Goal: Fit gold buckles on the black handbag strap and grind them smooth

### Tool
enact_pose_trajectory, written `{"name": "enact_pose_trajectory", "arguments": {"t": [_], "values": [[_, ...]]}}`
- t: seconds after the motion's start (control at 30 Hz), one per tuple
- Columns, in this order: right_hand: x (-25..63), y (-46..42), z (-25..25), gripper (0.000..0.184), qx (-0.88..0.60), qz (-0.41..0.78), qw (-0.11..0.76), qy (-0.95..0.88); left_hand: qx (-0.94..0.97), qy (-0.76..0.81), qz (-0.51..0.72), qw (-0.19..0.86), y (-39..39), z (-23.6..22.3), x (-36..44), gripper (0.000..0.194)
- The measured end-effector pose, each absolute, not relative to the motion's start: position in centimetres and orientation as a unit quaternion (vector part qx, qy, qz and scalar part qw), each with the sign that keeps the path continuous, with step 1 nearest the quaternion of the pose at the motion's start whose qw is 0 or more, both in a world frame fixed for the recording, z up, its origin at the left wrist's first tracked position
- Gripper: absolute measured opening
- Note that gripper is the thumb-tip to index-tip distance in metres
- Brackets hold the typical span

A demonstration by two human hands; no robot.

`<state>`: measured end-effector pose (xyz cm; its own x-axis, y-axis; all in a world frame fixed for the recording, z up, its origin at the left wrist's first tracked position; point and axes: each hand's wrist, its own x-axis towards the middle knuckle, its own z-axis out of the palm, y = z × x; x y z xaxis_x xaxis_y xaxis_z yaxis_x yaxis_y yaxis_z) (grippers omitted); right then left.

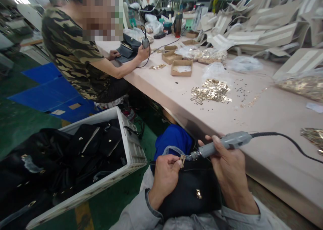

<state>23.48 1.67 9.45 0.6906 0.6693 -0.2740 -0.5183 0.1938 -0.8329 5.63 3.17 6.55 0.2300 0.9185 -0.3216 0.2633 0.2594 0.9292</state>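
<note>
A black bag [186, 193] lies on my lap, with a gold clasp [199, 194] on its front. My left hand [165, 179] pinches a small gold metal plate [182, 160] near the bag's upper edge. My right hand [230, 171] grips a grey electric screwdriver [225, 144], its cord running off to the right. The screwdriver points left, and its tip is close to the gold plate; whether it touches a screw is too small to tell. A strip of clear plastic wrap [174, 150] shows behind the plate.
A white crate [123, 132] of black bags stands at the left. On the table [171, 95] are a pile of gold plates [210, 91], scattered small screws, cardboard boxes [181, 68] and stacked beige pieces [262, 31]. A co-worker [75, 51] in camouflage sits at the table's far left side.
</note>
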Motion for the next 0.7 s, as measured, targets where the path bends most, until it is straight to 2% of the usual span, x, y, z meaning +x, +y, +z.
{"name": "enact_pose_trajectory", "arguments": {"t": [0.47,0.7], "values": [[23.23,2.04,8.73,0.060,-0.518,0.379,0.763,-0.071,0.539,0.551,0.284,0.571,3.11,6.24,5.28,0.021],[23.01,1.85,8.64,0.060,-0.514,0.383,0.764,-0.079,0.564,0.554,0.283,0.543,3.10,6.70,5.26,0.034]]}}
